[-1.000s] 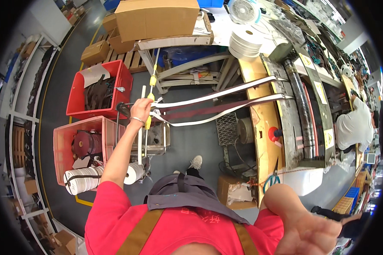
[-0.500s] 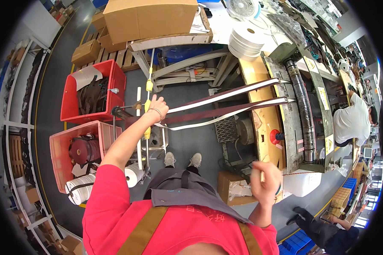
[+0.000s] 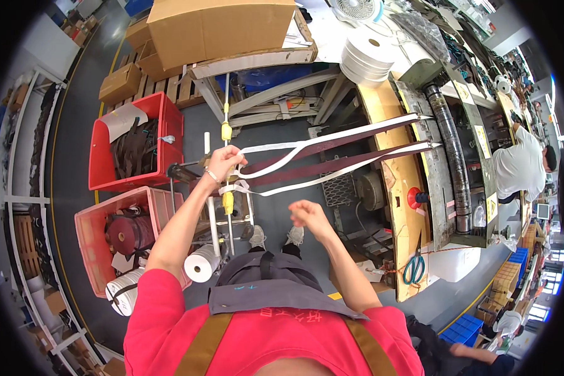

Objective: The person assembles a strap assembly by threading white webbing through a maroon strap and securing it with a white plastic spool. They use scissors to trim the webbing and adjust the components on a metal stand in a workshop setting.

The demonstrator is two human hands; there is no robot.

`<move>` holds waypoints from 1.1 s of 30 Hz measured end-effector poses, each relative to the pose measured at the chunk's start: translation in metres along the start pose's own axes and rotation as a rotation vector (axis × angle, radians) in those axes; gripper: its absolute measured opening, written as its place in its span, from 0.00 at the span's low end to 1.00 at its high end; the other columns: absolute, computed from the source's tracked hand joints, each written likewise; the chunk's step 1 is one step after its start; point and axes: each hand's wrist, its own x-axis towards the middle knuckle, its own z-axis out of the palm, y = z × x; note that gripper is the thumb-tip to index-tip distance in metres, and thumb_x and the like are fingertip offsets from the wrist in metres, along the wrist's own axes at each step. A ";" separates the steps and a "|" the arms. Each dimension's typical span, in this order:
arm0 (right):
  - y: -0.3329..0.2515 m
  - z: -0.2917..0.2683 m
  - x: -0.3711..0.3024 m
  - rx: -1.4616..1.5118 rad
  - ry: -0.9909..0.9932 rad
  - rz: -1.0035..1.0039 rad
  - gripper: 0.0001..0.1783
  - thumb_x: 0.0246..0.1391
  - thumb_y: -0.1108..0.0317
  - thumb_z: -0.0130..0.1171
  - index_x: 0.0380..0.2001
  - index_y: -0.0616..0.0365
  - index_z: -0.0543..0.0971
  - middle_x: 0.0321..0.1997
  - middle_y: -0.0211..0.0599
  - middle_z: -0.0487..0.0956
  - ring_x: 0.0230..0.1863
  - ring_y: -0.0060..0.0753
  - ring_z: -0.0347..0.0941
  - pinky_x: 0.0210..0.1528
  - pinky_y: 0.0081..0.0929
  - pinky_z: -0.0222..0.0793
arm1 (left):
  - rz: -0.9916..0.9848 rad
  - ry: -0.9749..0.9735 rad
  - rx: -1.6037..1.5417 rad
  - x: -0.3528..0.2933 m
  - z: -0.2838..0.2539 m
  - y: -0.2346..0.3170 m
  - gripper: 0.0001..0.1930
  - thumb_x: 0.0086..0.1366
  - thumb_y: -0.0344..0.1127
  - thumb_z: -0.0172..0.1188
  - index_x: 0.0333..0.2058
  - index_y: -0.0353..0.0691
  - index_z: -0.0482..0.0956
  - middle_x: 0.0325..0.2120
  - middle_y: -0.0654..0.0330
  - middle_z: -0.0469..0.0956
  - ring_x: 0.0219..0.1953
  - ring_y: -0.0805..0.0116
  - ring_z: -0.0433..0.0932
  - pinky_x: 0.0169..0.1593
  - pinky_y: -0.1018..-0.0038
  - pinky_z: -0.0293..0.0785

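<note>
Red-sleeved, the right hand [image 3: 309, 217] had swung inward from four o'clock, fingers loosely curled; the left hand [image 3: 224, 164], at ten o'clock, seemingly pinched white tape [image 3: 356, 133], which ran forked and slack toward two o'clock.

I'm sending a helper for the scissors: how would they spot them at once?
Start at the long, shiny dark roller on the right, then move left to the pale wooden board running roughly parallel. Scissors with teal looped handles lie at its near end. Those two teal loops set them apart from the round red disc farther up the board.
</note>
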 end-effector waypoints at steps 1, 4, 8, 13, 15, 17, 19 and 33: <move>-0.003 0.002 0.013 0.138 -0.039 0.031 0.14 0.50 0.64 0.51 0.37 0.62 0.72 0.33 0.36 0.75 0.29 0.28 0.72 0.32 0.25 0.69 | -0.013 -0.011 -0.031 -0.004 -0.002 0.007 0.04 0.56 0.29 0.53 0.30 0.36 0.72 0.23 0.59 0.77 0.26 0.77 0.74 0.32 0.81 0.69; -0.023 0.014 0.048 0.579 -0.126 0.060 0.25 0.51 0.52 0.50 0.44 0.62 0.67 0.45 0.44 0.70 0.44 0.35 0.69 0.45 0.34 0.66 | -0.022 -0.040 -0.101 -0.009 -0.009 0.007 0.05 0.56 0.30 0.54 0.30 0.36 0.71 0.22 0.60 0.76 0.25 0.77 0.73 0.31 0.82 0.68; -0.056 0.019 0.094 1.052 -0.095 -0.030 0.28 0.51 0.47 0.47 0.46 0.60 0.66 0.48 0.44 0.68 0.46 0.40 0.67 0.47 0.43 0.63 | -0.023 -0.049 -0.123 -0.014 -0.018 -0.001 0.04 0.56 0.29 0.53 0.30 0.36 0.71 0.20 0.61 0.75 0.23 0.77 0.72 0.30 0.82 0.68; -0.064 -0.022 0.115 1.222 0.145 -0.154 0.11 0.48 0.60 0.54 0.31 0.55 0.72 0.33 0.34 0.74 0.38 0.34 0.70 0.44 0.38 0.66 | -0.018 -0.024 -0.156 -0.014 -0.028 -0.009 0.03 0.57 0.29 0.52 0.30 0.36 0.71 0.19 0.62 0.74 0.24 0.75 0.73 0.33 0.79 0.69; -0.064 -0.025 0.107 1.141 0.139 -0.158 0.10 0.46 0.63 0.56 0.32 0.54 0.73 0.28 0.30 0.74 0.32 0.31 0.71 0.42 0.35 0.68 | -0.039 -0.017 -0.230 -0.017 -0.026 -0.006 0.03 0.56 0.29 0.52 0.30 0.37 0.71 0.19 0.62 0.73 0.24 0.76 0.72 0.30 0.81 0.68; -0.063 -0.023 0.098 1.023 0.104 -0.101 0.12 0.46 0.62 0.57 0.33 0.55 0.73 0.28 0.31 0.74 0.32 0.30 0.71 0.41 0.35 0.68 | -0.023 -0.038 -0.274 -0.019 -0.026 -0.005 0.03 0.56 0.29 0.52 0.30 0.37 0.71 0.20 0.62 0.73 0.24 0.76 0.72 0.30 0.81 0.68; -0.061 -0.016 0.094 0.933 0.032 -0.047 0.15 0.46 0.62 0.57 0.36 0.55 0.73 0.29 0.31 0.74 0.31 0.30 0.71 0.38 0.34 0.69 | 0.003 -0.044 -0.321 -0.022 -0.022 -0.006 0.03 0.56 0.30 0.52 0.30 0.38 0.71 0.20 0.62 0.74 0.24 0.77 0.73 0.29 0.81 0.67; -0.067 0.011 0.074 0.529 0.190 -0.287 0.15 0.53 0.61 0.51 0.38 0.60 0.74 0.30 0.35 0.76 0.30 0.22 0.72 0.33 0.20 0.69 | 0.143 0.122 0.403 -0.008 -0.007 0.009 0.07 0.53 0.29 0.54 0.31 0.34 0.74 0.22 0.62 0.75 0.24 0.77 0.73 0.31 0.81 0.70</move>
